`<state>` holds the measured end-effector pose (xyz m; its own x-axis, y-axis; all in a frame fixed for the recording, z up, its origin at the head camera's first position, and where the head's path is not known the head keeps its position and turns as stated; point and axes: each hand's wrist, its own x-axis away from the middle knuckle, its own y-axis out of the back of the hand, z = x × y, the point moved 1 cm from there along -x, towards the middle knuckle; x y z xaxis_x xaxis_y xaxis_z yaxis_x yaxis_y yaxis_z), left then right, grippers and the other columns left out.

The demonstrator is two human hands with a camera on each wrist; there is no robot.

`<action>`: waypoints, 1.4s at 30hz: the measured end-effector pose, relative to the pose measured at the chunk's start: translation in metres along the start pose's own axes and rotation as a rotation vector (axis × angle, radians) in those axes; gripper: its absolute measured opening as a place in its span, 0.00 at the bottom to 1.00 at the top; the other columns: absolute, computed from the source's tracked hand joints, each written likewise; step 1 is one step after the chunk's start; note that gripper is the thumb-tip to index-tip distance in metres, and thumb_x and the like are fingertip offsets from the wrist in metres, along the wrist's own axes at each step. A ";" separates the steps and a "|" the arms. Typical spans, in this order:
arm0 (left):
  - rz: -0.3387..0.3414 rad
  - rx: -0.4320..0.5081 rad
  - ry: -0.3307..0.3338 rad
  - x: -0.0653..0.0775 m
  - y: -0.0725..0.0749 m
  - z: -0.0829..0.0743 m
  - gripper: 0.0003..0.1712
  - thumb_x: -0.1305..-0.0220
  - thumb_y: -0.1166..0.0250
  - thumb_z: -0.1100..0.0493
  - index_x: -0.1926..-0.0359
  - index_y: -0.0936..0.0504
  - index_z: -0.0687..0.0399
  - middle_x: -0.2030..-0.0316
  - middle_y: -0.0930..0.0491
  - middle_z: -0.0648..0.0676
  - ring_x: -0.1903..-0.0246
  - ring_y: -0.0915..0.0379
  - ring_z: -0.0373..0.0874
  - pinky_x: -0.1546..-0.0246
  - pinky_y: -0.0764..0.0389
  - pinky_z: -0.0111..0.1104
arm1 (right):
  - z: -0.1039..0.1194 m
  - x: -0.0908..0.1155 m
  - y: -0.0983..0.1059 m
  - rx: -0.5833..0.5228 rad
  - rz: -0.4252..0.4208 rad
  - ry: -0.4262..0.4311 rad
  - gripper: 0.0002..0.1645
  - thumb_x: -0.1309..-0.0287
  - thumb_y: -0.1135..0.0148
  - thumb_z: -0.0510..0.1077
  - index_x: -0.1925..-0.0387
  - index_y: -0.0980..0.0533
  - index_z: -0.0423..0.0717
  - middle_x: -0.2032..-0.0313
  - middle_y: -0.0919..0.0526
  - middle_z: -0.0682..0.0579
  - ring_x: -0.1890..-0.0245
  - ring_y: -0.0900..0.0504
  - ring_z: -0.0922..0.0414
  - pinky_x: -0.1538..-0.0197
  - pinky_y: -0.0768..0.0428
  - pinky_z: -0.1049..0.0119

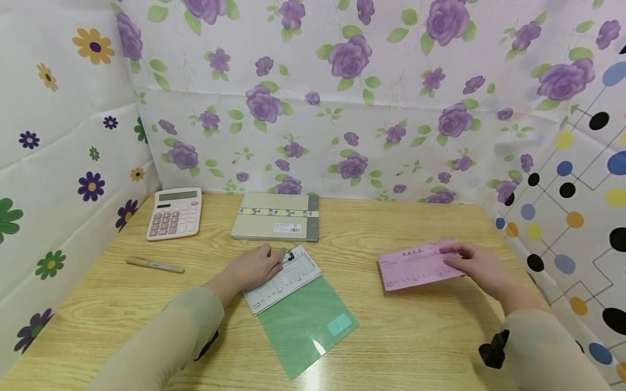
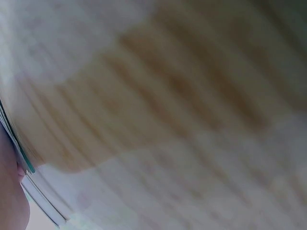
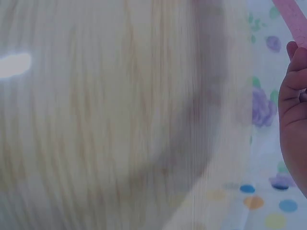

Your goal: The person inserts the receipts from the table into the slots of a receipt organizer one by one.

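Observation:
My left hand (image 1: 256, 267) grips the upper left edge of a green clip folder (image 1: 305, 320), fingertips close to its black clip (image 1: 290, 256). White printed forms (image 1: 286, 279) lie on the folder's upper part, partly covered by that hand. In the left wrist view the folder's green edge (image 2: 21, 153) shows beside the hand. My right hand (image 1: 481, 269) pinches the right end of a pink printed slip (image 1: 415, 266), held tilted over the right side of the table. The right wrist view catches only part of the slip (image 3: 291, 19) above the fingers.
Behind the folder, a beige notebook (image 1: 271, 222) with a grey spine lies on the wooden table (image 1: 371, 347). At the left are a pale pink calculator (image 1: 174, 214) and a tan pen (image 1: 155, 265). Patterned cloths (image 1: 313, 136) stand around the table's back and sides.

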<state>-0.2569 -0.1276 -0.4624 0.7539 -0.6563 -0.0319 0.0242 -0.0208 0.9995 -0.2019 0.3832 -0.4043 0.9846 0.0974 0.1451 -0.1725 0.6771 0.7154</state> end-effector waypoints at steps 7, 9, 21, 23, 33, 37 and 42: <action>0.002 -0.004 0.009 0.000 0.000 0.000 0.28 0.29 0.53 0.47 0.32 0.36 0.50 0.68 0.34 0.53 0.76 0.41 0.42 0.76 0.35 0.35 | 0.024 -0.017 -0.021 -0.033 0.022 0.031 0.29 0.43 0.42 0.65 0.46 0.25 0.56 0.40 0.31 0.42 0.45 0.32 0.46 0.53 0.31 0.56; 0.004 -0.004 0.011 0.000 0.000 0.000 0.28 0.28 0.53 0.47 0.32 0.36 0.50 0.67 0.34 0.54 0.76 0.41 0.42 0.75 0.35 0.35 | 0.030 -0.023 -0.029 -0.054 0.029 0.049 0.28 0.44 0.41 0.64 0.46 0.25 0.55 0.41 0.30 0.43 0.46 0.31 0.48 0.53 0.31 0.57; -0.014 -0.013 -0.004 0.000 0.001 0.000 0.28 0.28 0.53 0.46 0.32 0.36 0.50 0.67 0.34 0.53 0.76 0.41 0.41 0.76 0.34 0.34 | 0.078 -0.048 -0.070 -0.163 0.127 0.115 0.24 0.44 0.36 0.56 0.47 0.23 0.52 0.44 0.27 0.46 0.52 0.27 0.53 0.52 0.28 0.60; -0.012 -0.009 -0.001 0.001 0.002 -0.001 0.28 0.28 0.53 0.46 0.32 0.36 0.51 0.67 0.34 0.53 0.76 0.40 0.41 0.76 0.34 0.35 | 0.087 -0.051 -0.078 -0.181 0.149 0.125 0.23 0.44 0.36 0.55 0.48 0.23 0.52 0.45 0.26 0.47 0.53 0.27 0.52 0.53 0.28 0.61; 0.002 0.001 0.009 0.001 0.001 -0.001 0.28 0.28 0.53 0.46 0.32 0.37 0.51 0.66 0.34 0.53 0.75 0.40 0.41 0.74 0.33 0.34 | 0.121 -0.061 -0.118 -0.220 0.235 0.175 0.15 0.44 0.35 0.48 0.54 0.20 0.54 0.52 0.24 0.51 0.59 0.28 0.54 0.58 0.26 0.63; -0.004 0.000 0.006 0.001 0.002 -0.001 0.28 0.29 0.52 0.46 0.32 0.37 0.51 0.66 0.34 0.54 0.75 0.39 0.41 0.74 0.32 0.34 | 0.130 -0.064 -0.129 -0.231 0.262 0.207 0.14 0.44 0.34 0.46 0.55 0.20 0.52 0.54 0.23 0.50 0.60 0.27 0.54 0.58 0.26 0.63; 0.005 0.011 0.012 0.001 0.002 -0.001 0.29 0.29 0.52 0.46 0.32 0.37 0.51 0.65 0.33 0.54 0.74 0.39 0.41 0.74 0.32 0.34 | 0.136 -0.067 -0.143 -0.221 0.307 0.244 0.14 0.45 0.34 0.46 0.55 0.20 0.52 0.53 0.22 0.51 0.58 0.26 0.55 0.55 0.27 0.62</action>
<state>-0.2555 -0.1275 -0.4604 0.7617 -0.6474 -0.0270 0.0133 -0.0261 0.9996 -0.2469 0.1805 -0.4229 0.8714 0.4690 0.1436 -0.4733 0.7271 0.4973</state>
